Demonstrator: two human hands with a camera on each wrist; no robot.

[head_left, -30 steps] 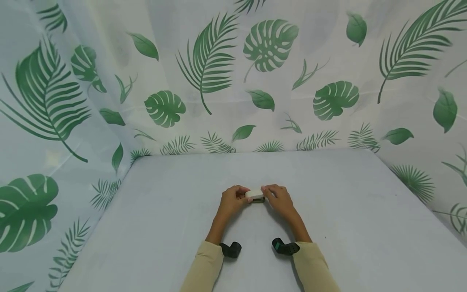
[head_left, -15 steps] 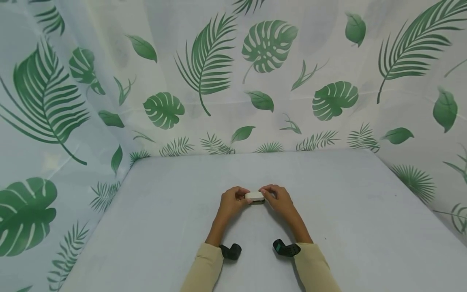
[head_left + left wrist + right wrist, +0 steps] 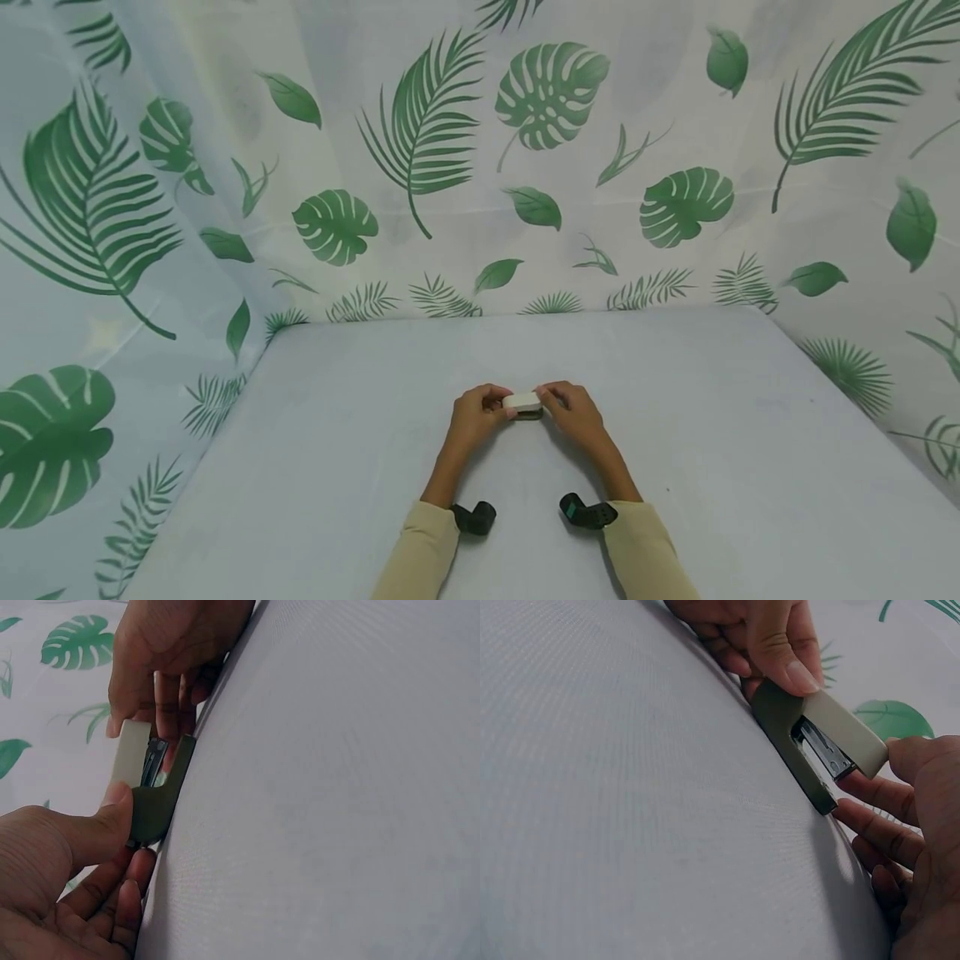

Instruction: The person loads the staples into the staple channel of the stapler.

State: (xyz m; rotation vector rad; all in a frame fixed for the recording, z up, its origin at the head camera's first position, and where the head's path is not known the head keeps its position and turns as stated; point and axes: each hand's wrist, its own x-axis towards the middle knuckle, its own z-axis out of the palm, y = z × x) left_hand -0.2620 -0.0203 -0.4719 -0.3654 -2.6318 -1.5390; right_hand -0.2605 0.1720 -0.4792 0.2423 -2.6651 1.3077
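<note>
A small stapler with a cream top arm and a dark green base sits on the white table. At its hinge end my left hand grips it, thumb over the rear of the top and fingers around the back of the base. My right hand pinches the front end: the thumb is on the tip of the cream arm, and the fingers reach under the metal magazine and to the base's tip. A gap shows between magazine and base.
The white-covered table extends around both hands. Behind it and at the sides hangs a white curtain printed with green leaves. Black wrist cameras are strapped at both sleeve cuffs.
The stapler's cream top arm dipped toward the base half a second ago, and its right end is now slightly raised again. Both hands stay in nearly the same place.
</note>
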